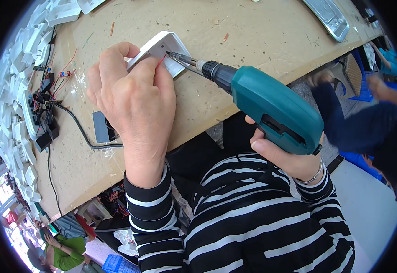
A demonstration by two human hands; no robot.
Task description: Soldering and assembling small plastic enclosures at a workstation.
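Observation:
Fingers of my left hand (137,91) are closed on a white plastic housing (175,43), which lies tilted on the table with its hollow side toward me. A thin red wire (162,59) shows between my thumb and index finger, running to the inside of the housing. My right hand (285,157) grips a green soldering gun (276,104) from below. Its metal tip reaches into the housing, close to the end of the red wire. My left hand hides the housing's near end, and the exact contact at the tip is too small to tell.
White housings (30,38) are heaped along the table's left edge. Beside them lie small electronic parts with wires (48,98), a black cable (77,125) and a dark box (102,127). A metal tray (328,18) sits far right. Other people are beyond the table edges.

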